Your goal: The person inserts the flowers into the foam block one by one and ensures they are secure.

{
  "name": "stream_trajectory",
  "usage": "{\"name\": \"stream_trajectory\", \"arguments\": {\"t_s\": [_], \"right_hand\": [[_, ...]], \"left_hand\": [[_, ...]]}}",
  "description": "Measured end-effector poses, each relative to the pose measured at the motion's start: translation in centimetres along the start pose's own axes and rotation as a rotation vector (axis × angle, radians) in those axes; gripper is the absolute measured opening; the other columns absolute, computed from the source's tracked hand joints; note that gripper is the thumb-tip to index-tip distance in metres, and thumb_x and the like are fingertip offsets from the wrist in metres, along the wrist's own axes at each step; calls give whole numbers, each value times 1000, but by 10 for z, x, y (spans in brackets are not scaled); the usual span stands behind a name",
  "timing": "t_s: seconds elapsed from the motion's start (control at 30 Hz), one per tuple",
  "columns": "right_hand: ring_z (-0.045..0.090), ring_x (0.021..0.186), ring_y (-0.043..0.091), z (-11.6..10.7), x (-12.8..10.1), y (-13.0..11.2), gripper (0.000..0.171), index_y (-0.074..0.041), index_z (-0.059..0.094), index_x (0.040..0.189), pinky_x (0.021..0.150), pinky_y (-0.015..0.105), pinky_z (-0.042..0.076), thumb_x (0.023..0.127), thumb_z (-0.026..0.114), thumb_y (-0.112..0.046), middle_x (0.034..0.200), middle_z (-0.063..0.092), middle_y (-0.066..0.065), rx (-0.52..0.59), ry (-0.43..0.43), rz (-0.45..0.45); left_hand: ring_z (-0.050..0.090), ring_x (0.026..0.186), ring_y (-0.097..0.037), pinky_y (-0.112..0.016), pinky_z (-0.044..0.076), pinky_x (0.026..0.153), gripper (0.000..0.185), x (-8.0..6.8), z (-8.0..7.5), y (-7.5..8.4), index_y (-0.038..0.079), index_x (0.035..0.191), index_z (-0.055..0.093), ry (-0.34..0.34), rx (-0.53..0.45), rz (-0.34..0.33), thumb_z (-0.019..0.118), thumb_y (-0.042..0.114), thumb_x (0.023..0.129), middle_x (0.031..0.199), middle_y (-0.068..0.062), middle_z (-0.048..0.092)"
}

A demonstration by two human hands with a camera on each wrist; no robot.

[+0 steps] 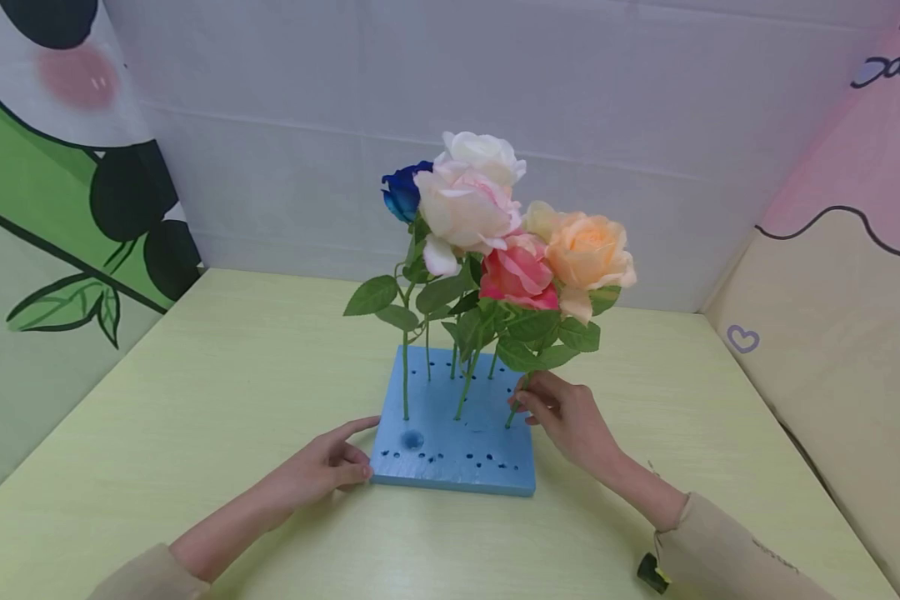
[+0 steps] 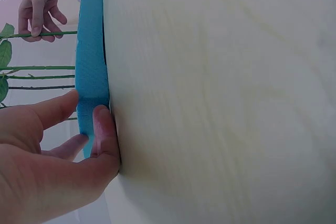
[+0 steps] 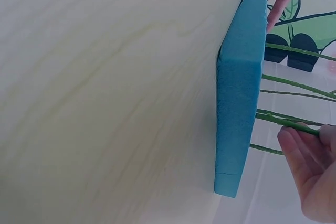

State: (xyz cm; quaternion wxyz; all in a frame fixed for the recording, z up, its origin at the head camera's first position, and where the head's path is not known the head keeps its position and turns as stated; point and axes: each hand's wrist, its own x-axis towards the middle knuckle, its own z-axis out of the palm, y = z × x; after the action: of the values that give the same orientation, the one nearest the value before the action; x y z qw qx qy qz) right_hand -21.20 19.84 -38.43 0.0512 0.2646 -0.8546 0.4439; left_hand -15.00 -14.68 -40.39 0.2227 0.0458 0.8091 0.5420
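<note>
A light blue foam board (image 1: 450,458) with several holes lies on the table. Artificial roses stand upright in it: a blue one (image 1: 402,193), a white one (image 1: 483,154), a pale pink one (image 1: 467,208), a red-pink one (image 1: 520,271) and a peach one (image 1: 591,250). My right hand (image 1: 573,417) pinches a green stem (image 3: 286,123) low down, near the board's right side; its lower end meets the board. Leaves hide where that stem joins its bloom, seemingly the peach rose. At the front left corner, my left hand (image 1: 318,471) holds the board's edge between thumb and fingers.
The pale yellow table (image 1: 270,358) meets a white cloth backdrop (image 1: 270,192) behind the flowers. Painted panels stand at the left and right. A small dark cylindrical object (image 1: 652,573) lies by the right sleeve (image 1: 727,550).
</note>
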Motion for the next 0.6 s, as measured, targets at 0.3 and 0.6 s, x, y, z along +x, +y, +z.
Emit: {"name": "stream_trajectory", "arguments": {"t_s": [0.3, 0.6], "right_hand": [[75, 80, 25, 0, -2, -1, 6, -8, 65, 100, 68, 25, 60, 97, 60, -7, 92, 75, 8, -2, 5, 14], [74, 80, 24, 0, -4, -2, 7, -9, 65, 102, 68, 21, 59, 97, 60, -7, 93, 76, 8, -15, 15, 28]], "left_hand": [[59, 90, -20, -28, 47, 72, 67, -1, 0, 2, 15, 153, 35, -3, 2, 6, 66, 15, 94, 105, -11, 62], [60, 90, -20, -27, 48, 71, 68, 0, 0, -1, 12, 154, 34, -15, 3, 17, 66, 15, 94, 105, -11, 62]]}}
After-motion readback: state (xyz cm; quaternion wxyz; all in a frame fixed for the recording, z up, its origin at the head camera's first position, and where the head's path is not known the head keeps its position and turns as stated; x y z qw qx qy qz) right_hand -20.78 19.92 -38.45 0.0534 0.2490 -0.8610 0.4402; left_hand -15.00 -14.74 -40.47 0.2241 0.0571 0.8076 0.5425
